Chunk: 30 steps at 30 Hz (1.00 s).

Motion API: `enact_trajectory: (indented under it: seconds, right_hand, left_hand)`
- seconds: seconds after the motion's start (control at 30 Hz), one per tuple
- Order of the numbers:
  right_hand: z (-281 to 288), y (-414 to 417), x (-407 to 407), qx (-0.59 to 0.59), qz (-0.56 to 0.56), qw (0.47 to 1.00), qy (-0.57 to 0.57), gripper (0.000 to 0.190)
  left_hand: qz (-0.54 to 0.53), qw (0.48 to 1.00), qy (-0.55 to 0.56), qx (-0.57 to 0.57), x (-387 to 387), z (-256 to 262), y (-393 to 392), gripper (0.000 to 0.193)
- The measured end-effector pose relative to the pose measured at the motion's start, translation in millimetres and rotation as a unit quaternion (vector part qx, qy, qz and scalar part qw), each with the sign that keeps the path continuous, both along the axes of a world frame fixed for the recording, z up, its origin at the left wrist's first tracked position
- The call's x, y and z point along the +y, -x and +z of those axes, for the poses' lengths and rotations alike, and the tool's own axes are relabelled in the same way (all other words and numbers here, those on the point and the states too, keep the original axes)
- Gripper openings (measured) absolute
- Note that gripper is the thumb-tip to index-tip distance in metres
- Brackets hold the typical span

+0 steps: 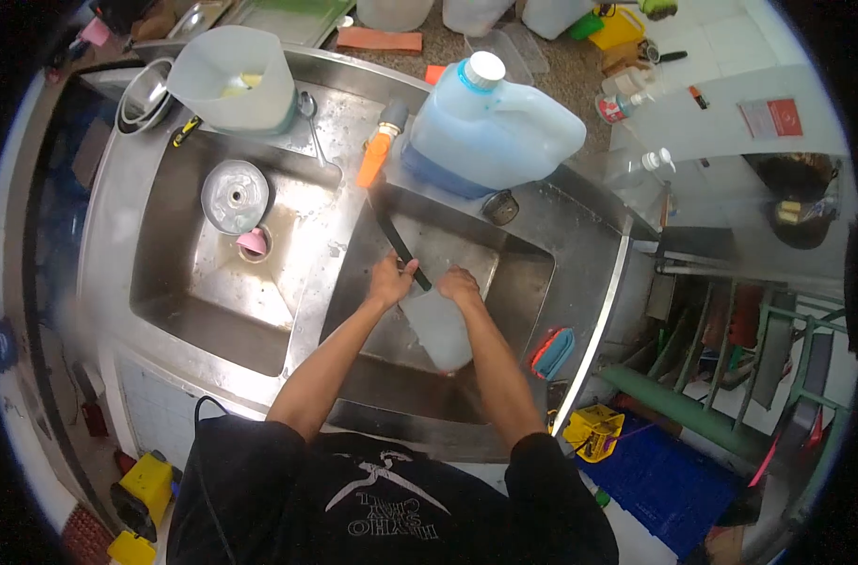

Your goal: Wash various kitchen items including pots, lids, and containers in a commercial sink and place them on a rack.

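Note:
A translucent white plastic container [439, 332] is tilted inside the right sink basin [393, 339]. My right hand [458, 284] is closed on its upper edge. My left hand [390, 282] is at the container's opposite upper corner, fingers curled and thumb against a black hose [400, 244]. Whether those fingers grip the hose or the container's rim is hidden. The hose runs down from a tap with an orange lever handle [374, 159], and its lower end is just above the container. No water stream can be made out.
Behind the basin stands a large jug of blue liquid [492, 134], beside a dark scrubber [500, 207]. Sponges [552, 353] lie on the right ledge. The left basin holds a metal lid [234, 196] and a pink cup-shaped piece [252, 242]. A translucent tub [231, 78] and spoon [309, 113] sit behind it.

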State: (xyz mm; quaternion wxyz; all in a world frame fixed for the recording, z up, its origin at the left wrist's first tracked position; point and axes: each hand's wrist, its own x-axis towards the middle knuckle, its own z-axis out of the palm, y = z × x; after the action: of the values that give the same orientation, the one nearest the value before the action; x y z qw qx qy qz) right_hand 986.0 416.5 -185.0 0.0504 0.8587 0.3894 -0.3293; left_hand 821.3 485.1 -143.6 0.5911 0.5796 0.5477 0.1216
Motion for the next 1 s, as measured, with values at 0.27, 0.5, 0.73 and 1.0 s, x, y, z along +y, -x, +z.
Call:
enact_trajectory:
  seconds: [0.27, 0.5, 0.73, 1.0]
  right_hand:
    - [-46, -3, -20, 0.238, -0.241, 0.941, -0.008, 0.016]
    - [-121, -56, -77, 0.162, -0.174, 0.971, -0.021, 0.016]
    - [-11, 12, -17, 0.214, -0.025, 0.946, 0.242, 0.04]
    - [-5, -22, -84, 0.292, -0.002, 0.956, 0.035, 0.034]
  left_hand:
    - [0.032, 0.999, 0.006, 0.011, -1, 9, 13, 0.028]
    - [0.013, 0.996, -0.09, 0.01, 13, -7, 16, 0.033]
    - [0.009, 1.0, -0.012, -0.019, -7, 11, -6, 0.034]
    - [0.03, 0.99, 0.11, -0.083, -11, 15, -9, 0.033]
